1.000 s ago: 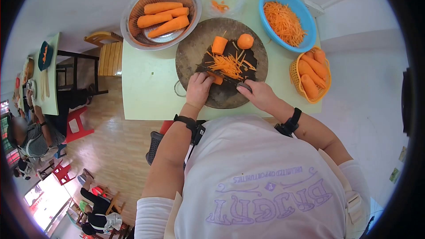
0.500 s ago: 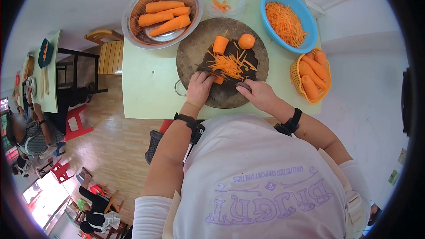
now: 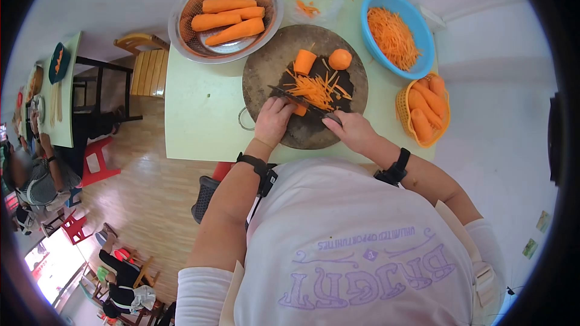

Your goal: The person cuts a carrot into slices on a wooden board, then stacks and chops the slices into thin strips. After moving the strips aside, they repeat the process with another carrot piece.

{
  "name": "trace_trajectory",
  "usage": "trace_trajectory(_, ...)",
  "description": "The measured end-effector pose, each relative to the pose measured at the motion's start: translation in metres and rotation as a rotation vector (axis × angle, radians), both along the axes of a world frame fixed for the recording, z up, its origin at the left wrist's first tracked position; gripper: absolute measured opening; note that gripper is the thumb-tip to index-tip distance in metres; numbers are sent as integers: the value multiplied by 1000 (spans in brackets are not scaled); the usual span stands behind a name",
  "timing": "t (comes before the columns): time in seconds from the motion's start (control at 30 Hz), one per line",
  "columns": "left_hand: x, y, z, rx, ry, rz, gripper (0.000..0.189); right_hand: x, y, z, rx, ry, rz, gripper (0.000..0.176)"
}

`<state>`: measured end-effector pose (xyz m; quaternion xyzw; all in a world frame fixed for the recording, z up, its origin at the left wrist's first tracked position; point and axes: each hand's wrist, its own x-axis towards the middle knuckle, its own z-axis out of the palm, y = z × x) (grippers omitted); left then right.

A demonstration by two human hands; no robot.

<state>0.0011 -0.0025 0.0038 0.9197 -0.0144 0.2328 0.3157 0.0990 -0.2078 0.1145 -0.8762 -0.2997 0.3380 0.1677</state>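
A round dark chopping board (image 3: pixel 257 72) lies on the pale green table (image 3: pixel 205 127). My right hand (image 3: pixel 356 131) is closed round the handle of a knife (image 3: pixel 314 109), whose blade points left toward my other hand. With bent fingers, my left hand (image 3: pixel 272 119) presses a piece of carrot (image 3: pixel 299 110) against the board beside the blade. Thin carrot strips (image 3: pixel 314 90) lie in a loose heap just beyond the knife. Behind them a cut carrot chunk (image 3: pixel 304 61) and a rounded carrot end (image 3: pixel 340 59) rest on the board.
A metal bowl (image 3: pixel 181 39) of whole carrots stands back left. A blue basin (image 3: pixel 428 39) of shredded carrot is back right, above a yellow basket (image 3: pixel 403 108) of carrots. Some shreds lie on a plastic bag (image 3: pixel 326 7). People sit at the far left.
The whole view has shifted slightly. The knife blade now shows more clearly above the held carrot piece; both hands keep nearly the same places on the board.
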Motion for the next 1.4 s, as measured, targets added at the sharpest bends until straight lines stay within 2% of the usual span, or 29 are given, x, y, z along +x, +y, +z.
trace_trajectory(0.3, 1, -1, 0, -27, 1, -2, 18, -2, 3, -13, 43, -13, -20, 44)
trace_trajectory(0.5, 1, 0, 2, 4, -2, 6, 16, 1, 3, -13, 105, 12, -65, 50)
trace_trajectory(0.77, 0, -1, 1, -3, -4, 7, 15, -3, 3, 6, 15, 27, -53, 48)
trace_trajectory(0.9, 0, -1, 2, -17, 9, 1, 14, -3, 1, 5, 71, 15, -41, 48)
trace_trajectory(1.4, -1, 0, 0, -36, 18, 6, 15, 0, 6, 7, 8, 16, -18, 48)
